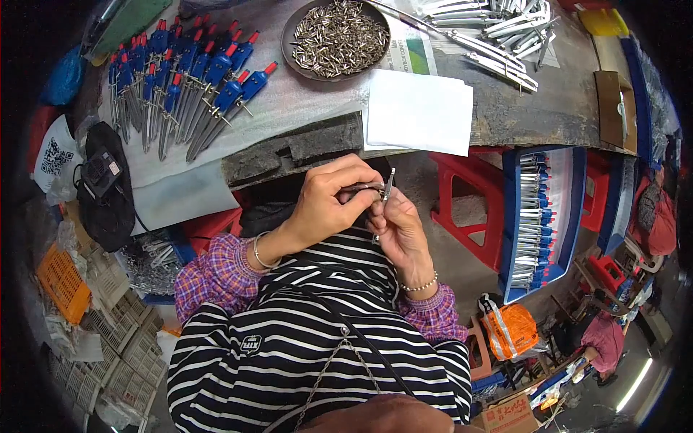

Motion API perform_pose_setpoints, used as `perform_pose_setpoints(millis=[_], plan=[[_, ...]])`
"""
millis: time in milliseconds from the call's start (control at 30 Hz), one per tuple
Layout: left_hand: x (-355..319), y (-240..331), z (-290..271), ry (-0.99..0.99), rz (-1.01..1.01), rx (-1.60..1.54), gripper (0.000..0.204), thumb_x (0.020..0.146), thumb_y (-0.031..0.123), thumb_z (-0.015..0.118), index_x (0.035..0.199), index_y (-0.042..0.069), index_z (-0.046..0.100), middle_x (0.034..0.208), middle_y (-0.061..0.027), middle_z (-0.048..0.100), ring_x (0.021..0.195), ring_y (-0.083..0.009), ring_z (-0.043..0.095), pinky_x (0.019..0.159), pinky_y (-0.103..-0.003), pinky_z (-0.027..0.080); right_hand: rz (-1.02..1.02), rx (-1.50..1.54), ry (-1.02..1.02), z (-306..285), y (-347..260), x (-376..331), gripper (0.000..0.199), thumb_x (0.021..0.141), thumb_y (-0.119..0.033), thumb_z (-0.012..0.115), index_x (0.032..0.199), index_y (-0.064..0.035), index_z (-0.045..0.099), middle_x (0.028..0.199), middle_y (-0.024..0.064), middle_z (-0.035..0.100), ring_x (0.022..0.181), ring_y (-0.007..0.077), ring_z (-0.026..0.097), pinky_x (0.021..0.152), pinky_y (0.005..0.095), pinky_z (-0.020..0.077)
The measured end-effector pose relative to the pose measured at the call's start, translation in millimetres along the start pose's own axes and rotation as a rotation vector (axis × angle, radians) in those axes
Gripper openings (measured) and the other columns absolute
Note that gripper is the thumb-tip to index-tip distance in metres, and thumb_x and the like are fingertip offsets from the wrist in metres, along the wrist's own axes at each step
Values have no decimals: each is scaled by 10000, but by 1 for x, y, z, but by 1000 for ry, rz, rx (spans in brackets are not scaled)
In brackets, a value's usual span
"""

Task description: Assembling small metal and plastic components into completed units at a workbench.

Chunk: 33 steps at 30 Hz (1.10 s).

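In front of my waist, my two hands meet over a small work piece. My left hand (325, 202) pinches a slim dark rod-like part (354, 189) between thumb and fingers. My right hand (406, 234), palm turned up and fingers curled, grips a short silver metal piece (390, 179) that stands up across the end of the dark part. Fingers hide most of both, so their exact kind cannot be made out. Just beyond the hands lies a dark, worn block (292, 150) at the bench's near edge.
Drawing compasses with blue heads and red caps (184, 68) lie piled at the bench's left. A round pan of small metal pins (336, 40), white paper (419, 112) and white-silver compass legs (505, 36) sit farther right. A blue tray of compasses (510, 224) stands beside a red stool (469, 209).
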<state>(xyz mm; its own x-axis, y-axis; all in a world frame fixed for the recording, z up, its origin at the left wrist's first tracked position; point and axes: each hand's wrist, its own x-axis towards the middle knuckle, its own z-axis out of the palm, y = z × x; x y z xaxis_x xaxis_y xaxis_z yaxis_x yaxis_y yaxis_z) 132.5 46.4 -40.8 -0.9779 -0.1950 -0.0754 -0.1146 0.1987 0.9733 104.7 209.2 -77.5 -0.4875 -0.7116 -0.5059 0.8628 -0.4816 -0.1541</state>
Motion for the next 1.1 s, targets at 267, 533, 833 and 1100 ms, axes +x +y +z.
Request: perform_pose_setpoints(millis=[267,533,833,1100], plan=[[0,-5,-1,-11,70,-6,163,687,-88,651,837,-26,639,807,-65,600,691,-113,578,569,-206,438,2,-81,11,-1,-2,-3,280,863,-125,624,1093,27,575,813,74,615,632,110,540,582,230,451],[-1,-1,0,-8,45,-25,162,692,-74,661,841,-14,641,833,-61,592,689,-97,568,564,-195,426,-52,-195,18,0,-4,-5,289,856,-126,635,1097,21,570,809,67,605,626,95,502,578,214,420],[-10,-1,-10,-53,-17,-152,159,765,-62,629,921,-30,622,961,-84,562,779,-97,559,639,-192,442,-71,-139,-61,5,-11,-5,186,873,-115,612,1006,-33,511,829,52,545,628,98,480,595,245,439],[-11,6,-6,-79,15,-391,162,810,-66,597,967,-39,626,1031,-114,542,909,-140,559,732,-225,474,-54,-155,-31,12,-7,-8,186,853,-118,632,959,-38,502,874,47,510,738,113,505,659,286,467]])
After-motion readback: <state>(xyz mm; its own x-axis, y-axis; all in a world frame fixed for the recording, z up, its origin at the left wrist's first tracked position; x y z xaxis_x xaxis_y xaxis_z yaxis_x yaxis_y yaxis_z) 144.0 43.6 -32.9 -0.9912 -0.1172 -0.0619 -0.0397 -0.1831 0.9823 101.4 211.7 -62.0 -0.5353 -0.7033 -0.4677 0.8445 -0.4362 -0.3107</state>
